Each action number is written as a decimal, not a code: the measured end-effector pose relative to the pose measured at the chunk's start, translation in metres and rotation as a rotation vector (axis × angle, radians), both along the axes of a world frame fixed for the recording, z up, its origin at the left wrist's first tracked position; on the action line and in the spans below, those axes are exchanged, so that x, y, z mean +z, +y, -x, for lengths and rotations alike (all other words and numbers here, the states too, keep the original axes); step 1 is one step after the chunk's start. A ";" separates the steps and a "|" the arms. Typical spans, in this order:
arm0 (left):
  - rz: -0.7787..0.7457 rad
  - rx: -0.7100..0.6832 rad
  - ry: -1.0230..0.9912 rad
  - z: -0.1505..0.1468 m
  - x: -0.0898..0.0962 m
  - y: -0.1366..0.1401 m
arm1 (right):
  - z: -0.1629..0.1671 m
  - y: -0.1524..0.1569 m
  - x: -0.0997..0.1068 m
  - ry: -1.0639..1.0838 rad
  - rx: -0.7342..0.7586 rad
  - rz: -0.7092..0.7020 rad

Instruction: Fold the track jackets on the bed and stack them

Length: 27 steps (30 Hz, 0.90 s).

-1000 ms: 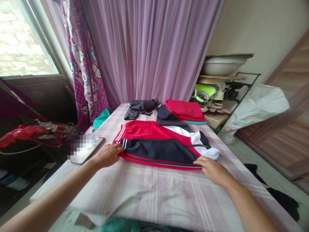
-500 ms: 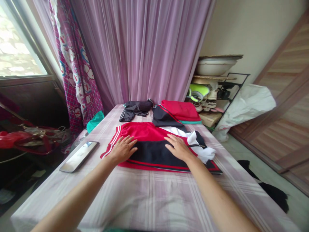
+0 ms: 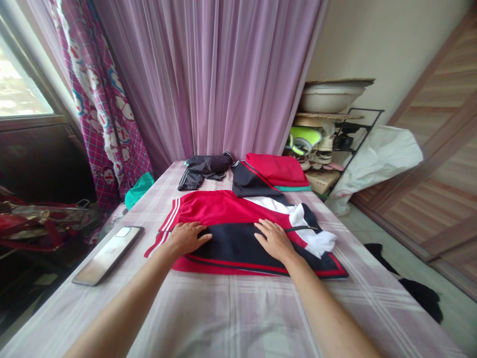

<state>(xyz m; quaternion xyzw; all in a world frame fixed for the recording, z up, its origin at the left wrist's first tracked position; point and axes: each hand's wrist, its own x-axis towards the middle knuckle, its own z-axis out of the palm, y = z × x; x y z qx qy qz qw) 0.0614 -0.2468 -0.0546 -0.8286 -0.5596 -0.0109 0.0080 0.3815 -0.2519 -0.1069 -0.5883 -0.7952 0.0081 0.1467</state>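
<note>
A red, black and white jacket lies spread on the cloth-covered table, with white stripes on its left side and a white collar-like part at its right. My left hand rests flat on the jacket's left part, fingers outstretched. On the black panel further right lies my right hand, palm down with fingers apart. Neither hand grips the fabric. Behind the jacket are a folded red garment, a dark piece with red trim and a crumpled black garment.
A phone lies at the table's left. Purple curtains hang behind the table. To the right stand a rack with shoes and a basin, a white sack and a wooden door. Black cloth lies on the floor.
Both hands stay flat on the jacket; the left fingers are now closer together and sit slightly lower in view. The camera view has shifted a little.
</note>
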 end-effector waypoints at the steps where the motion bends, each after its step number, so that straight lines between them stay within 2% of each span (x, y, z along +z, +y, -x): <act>1: -0.005 0.020 0.011 -0.006 0.005 0.004 | 0.000 0.000 0.000 0.001 -0.003 0.004; 5: -0.105 0.019 0.003 -0.031 0.012 0.020 | 0.002 -0.002 0.001 0.008 -0.016 0.019; 8: -0.126 0.020 -0.057 -0.042 -0.001 0.036 | 0.004 -0.005 0.004 0.029 -0.022 0.041; 11: -0.058 0.095 -0.042 -0.042 -0.019 0.050 | -0.002 0.002 0.016 0.070 0.004 0.069; 13: -0.017 0.117 -0.026 -0.040 -0.028 0.055 | -0.014 0.020 0.031 0.104 -0.029 0.104; 14: -0.009 0.121 -0.020 -0.039 -0.031 0.056 | -0.022 0.033 0.039 0.118 -0.094 0.123; 16: -0.017 0.128 -0.013 -0.038 -0.035 0.056 | -0.040 0.067 0.053 0.101 -0.315 0.126; 18: -0.029 0.132 -0.015 -0.039 -0.036 0.054 | -0.056 0.105 0.063 0.048 -0.448 0.108; 20: -0.032 0.132 -0.024 -0.040 -0.036 0.052 | -0.066 0.140 0.065 -0.001 -0.543 0.146; 22: -0.032 0.131 -0.031 -0.040 -0.036 0.052 | -0.072 0.164 0.062 -0.025 -0.598 0.247; 24: -0.033 0.130 -0.034 -0.040 -0.036 0.051 | -0.072 0.177 0.056 -0.044 -0.601 0.323; 27: -0.029 0.124 -0.035 -0.040 -0.037 0.052 | -0.070 0.179 0.050 -0.111 -0.563 0.275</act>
